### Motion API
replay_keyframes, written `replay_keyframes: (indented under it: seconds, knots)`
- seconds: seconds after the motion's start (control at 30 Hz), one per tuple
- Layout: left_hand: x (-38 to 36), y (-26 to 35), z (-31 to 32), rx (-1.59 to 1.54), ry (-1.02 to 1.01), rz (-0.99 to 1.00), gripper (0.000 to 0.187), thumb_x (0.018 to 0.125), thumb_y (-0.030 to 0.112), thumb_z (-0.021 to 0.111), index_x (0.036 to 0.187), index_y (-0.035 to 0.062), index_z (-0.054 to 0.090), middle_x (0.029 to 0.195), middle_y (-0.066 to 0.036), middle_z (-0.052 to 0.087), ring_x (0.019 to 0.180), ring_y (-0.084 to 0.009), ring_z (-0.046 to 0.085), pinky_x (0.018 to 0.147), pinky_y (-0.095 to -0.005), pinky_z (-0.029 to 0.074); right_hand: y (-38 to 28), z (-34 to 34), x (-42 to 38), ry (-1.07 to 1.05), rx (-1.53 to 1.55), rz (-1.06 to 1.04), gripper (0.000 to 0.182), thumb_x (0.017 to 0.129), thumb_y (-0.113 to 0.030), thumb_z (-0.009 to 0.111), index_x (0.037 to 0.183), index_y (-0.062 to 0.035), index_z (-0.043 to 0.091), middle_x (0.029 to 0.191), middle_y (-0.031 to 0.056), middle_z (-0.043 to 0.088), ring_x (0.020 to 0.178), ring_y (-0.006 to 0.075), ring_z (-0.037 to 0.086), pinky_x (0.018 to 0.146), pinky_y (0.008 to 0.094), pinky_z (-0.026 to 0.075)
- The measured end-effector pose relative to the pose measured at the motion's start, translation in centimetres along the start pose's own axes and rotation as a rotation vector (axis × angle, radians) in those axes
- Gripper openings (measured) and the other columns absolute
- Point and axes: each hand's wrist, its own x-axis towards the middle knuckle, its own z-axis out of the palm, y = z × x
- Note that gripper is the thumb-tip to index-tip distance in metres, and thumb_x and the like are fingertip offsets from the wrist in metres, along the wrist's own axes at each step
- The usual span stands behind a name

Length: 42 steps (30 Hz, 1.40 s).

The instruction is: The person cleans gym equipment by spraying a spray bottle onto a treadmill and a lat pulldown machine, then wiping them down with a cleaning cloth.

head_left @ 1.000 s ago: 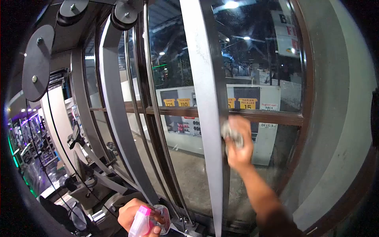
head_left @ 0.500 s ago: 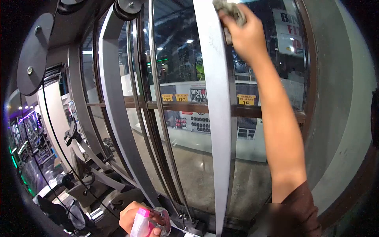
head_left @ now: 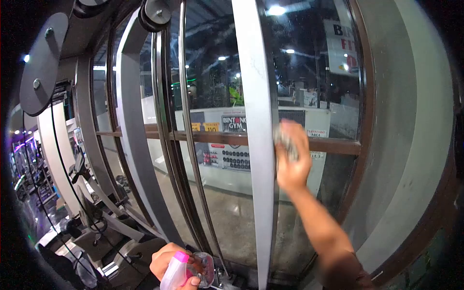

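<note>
I saw my right hand (head_left: 291,164) pressed with its cloth (head_left: 286,141) against the right edge of the grey upright post (head_left: 253,145), with the window pane (head_left: 319,87) close behind, leaving only a narrow slot there. Left of the post, chrome guide rods (head_left: 186,121) and a second grey upright (head_left: 128,135) barred the way, with slim gaps between. My left hand (head_left: 171,263) held the spray bottle (head_left: 175,273) low, in freer room near the machine's base.

Grey cloth (head_left: 286,140) on pale grey upright (head_left: 256,145) — clear spray bottle (head_left: 186,271), pink top.
</note>
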Motion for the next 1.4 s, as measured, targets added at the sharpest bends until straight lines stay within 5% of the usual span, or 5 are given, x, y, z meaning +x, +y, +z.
replay_keyframes:
  seconds: [0.27, 0.57, 0.77, 1.2, 1.4]
  knots:
    - [-1.2, -0.6, -2.1, 0.155, -0.062, 0.044, 0.038, 0.084, 0.029, 0.067, 0.073, -0.0064, 0.061, 0.062, -0.015, 0.058, 0.055, -0.033, 0.055, 0.056, -0.0411, 0.046, 1.1, 8.2, 28.0, 0.08, 0.224, -0.089, 0.023, 0.093, -0.009, 0.066, 0.115, -0.0007, 0.065, 0.099, 0.0075, 0.071, 0.093, 0.0137, 0.063, 0.084, 0.0287, 0.05]
    - [-2.1, -1.3, -3.0, 0.092, -0.052, 0.052, 0.039, 0.082, 0.031, 0.067, 0.067, -0.004, 0.059, 0.059, -0.013, 0.057, 0.052, -0.0306, 0.054, 0.055, -0.0392, 0.043, -0.8, 3.1, 12.4, -0.115, 0.046, -0.231, 0.035, 0.078, -0.002, 0.072, 0.112, -0.0082, 0.069, 0.122, 0.0135, 0.066, 0.121, 0.03, 0.058, 0.106, 0.039, 0.043]
    - [-1.7, -0.8, -2.7, 0.046, -0.052, -0.084, 0.035, 0.08, 0.028, 0.068, 0.066, -0.0025, 0.059, 0.059, -0.011, 0.057, 0.053, -0.0297, 0.055, 0.057, -0.0395, 0.045, -3.6, -2.9, -6.7, -0.168, 0.089, 0.083, 0.044, 0.076, 0.005, 0.075, 0.116, -0.008, 0.063, 0.133, 0.0176, 0.058, 0.126, 0.0361, 0.055, 0.105, 0.0438, 0.046]
    - [-2.4, -0.9, -3.4, 0.085, -0.102, -0.047, 0.032, 0.082, 0.025, 0.067, 0.07, -0.0043, 0.061, 0.065, -0.014, 0.059, 0.057, -0.032, 0.056, 0.06, -0.0423, 0.048, -0.2, 8.8, 26.8, 0.052, 0.266, -0.119, 0.019, 0.093, -0.01, 0.065, 0.11, -0.0029, 0.067, 0.099, 0.0069, 0.071, 0.091, 0.014, 0.063, 0.082, 0.0293, 0.05]
    - [-3.0, -1.3, -4.6, 0.104, -0.146, 0.01, 0.034, 0.083, 0.024, 0.065, 0.066, -0.0047, 0.057, 0.06, -0.013, 0.054, 0.052, -0.0299, 0.051, 0.054, -0.0407, 0.044, 1.1, 7.9, 26.8, -0.01, 0.346, -0.088, 0.027, 0.094, -0.008, 0.064, 0.12, -0.0015, 0.062, 0.104, 0.0054, 0.07, 0.092, 0.0135, 0.063, 0.083, 0.028, 0.05]
